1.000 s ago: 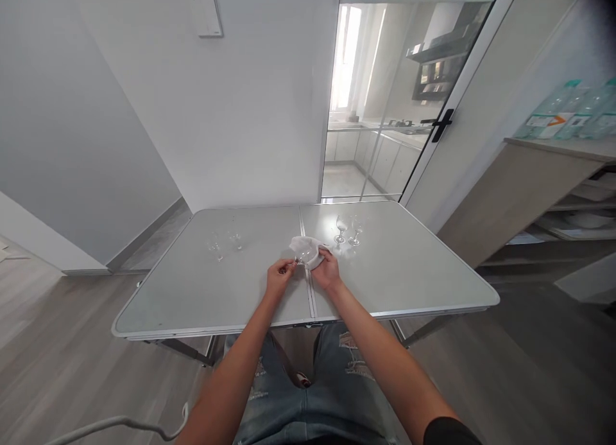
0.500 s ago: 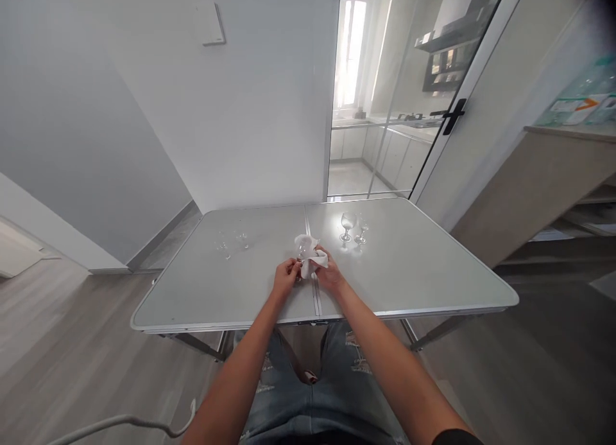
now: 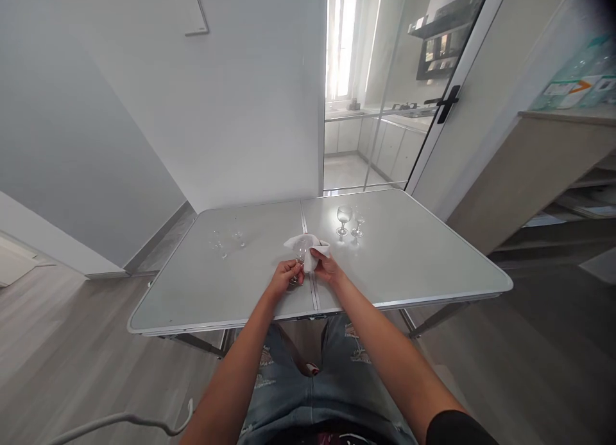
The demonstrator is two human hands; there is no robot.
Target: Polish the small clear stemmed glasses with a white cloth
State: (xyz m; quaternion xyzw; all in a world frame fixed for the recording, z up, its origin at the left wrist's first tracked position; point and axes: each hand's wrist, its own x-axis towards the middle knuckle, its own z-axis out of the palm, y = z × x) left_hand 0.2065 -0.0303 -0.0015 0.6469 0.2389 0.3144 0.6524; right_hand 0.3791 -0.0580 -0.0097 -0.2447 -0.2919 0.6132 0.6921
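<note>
Between my hands, above the table's near middle, is a clear stemmed wine glass (image 3: 302, 247) with its bowl tilted away from me. My left hand (image 3: 287, 275) is closed round its stem, and the foot shows just below the fingers. A white cloth (image 3: 312, 255) wraps behind and along the right side of the bowl. My right hand (image 3: 327, 267) pinches this cloth, thumb on top, against the glass. Part of the bowl is hidden by the cloth.
On the grey folding table (image 3: 394, 259), two stemmed glasses stand at the back right, one a wine glass (image 3: 343, 219), the other a smaller glass (image 3: 357, 223). Faint clear glasses (image 3: 239, 238) are at the left. A glass door (image 3: 370, 111) lies beyond.
My right hand has shifted the cloth, which now spreads further left behind the bowl. The glass's foot shows more below my left hand. The whole view has tilted slightly.
</note>
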